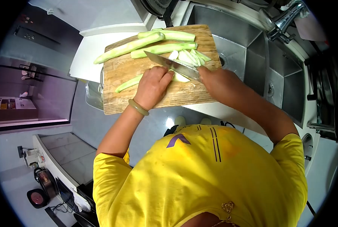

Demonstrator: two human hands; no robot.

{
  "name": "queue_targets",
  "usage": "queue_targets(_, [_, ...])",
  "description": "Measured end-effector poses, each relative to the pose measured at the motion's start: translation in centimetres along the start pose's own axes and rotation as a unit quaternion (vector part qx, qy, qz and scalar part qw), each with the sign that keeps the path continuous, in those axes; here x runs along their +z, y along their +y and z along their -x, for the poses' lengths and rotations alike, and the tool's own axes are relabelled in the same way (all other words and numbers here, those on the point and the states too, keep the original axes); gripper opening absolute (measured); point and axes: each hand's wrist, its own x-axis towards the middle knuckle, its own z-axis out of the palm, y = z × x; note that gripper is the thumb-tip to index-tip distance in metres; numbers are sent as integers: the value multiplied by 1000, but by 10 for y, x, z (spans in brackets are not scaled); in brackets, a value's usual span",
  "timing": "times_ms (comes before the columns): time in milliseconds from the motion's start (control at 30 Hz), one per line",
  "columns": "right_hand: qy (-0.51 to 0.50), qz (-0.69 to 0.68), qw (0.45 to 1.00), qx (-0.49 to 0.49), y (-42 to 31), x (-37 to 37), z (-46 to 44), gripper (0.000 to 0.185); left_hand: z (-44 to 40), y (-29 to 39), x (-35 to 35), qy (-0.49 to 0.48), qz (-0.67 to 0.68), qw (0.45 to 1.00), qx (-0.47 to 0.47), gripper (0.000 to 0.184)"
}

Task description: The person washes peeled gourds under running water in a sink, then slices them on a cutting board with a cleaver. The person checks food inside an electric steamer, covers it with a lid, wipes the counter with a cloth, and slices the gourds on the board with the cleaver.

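A wooden cutting board [119, 102] bears several pale green peeled vegetable pieces. My right hand [215, 80] is closed round the handle of a knife [174, 65], whose blade points up and left across the board. Under my left hand [152, 85] lies a long vegetable piece [128, 83], held down by bent fingers right beside the blade. Cut slices [191, 57] are heaped just beyond the knife. Longer uncut lengths [129, 47] rest along the far side of the board.
A steel double sink [235, 41] with a faucet [284, 22] lies to the right of the board. At the board's left edge hangs a clear plastic container [93, 95]. Dark racks [322, 87] stand at the far right.
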Motion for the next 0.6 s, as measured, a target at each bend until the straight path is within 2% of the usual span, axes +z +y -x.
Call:
queue_targets(133, [-10,-2,1000,17,-7,17,-3,18,7,8,-4,1,27,1000,-8,32])
queue_targets(300, [-43,0,999,6,-11,1,1,18,13,12,-10,-3,79,997,-24,32])
queue_targets(400, [-59,15,998,-5,-20,3,6,18,14,13,-8,8,68,998,-9,30])
queue_targets(467, [-53,24,998,-8,-18,12,-1,19,13,16,-15,-18,21,999,-21,28])
queue_targets(600, [-69,10,998,-12,-21,-6,0,20,16,13,-12,-2,22,1000,-12,31])
